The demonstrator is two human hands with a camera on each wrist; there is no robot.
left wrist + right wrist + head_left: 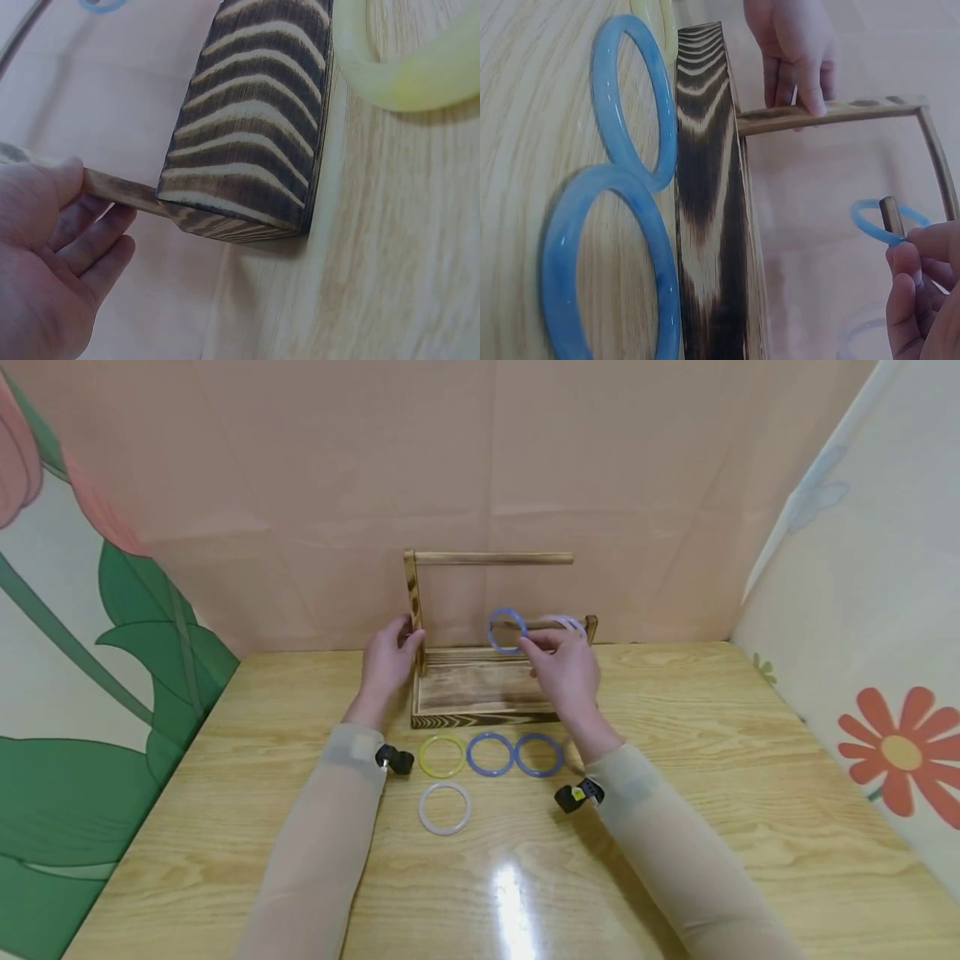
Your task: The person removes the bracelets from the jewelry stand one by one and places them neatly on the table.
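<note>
A dark-grained wooden stand [480,693] has a tall left post [413,610] with a top bar, and a lower rod [551,625] from a short right post. My left hand [390,656] grips the tall post, thumb and fingers round it [112,191]. My right hand [534,645] pinches a blue ring [506,629] at the free end of the lower rod [891,214]; the ring [877,223] encircles the rod's tip. A whitish ring [566,624] hangs farther along that rod.
In front of the stand's base lie a yellow ring [442,755], two blue rings [490,753] [538,754] and, nearer me, a white ring [445,807]. My right wrist partly hides something pale beside them. Fabric walls close in the light wood table [712,793] on three sides.
</note>
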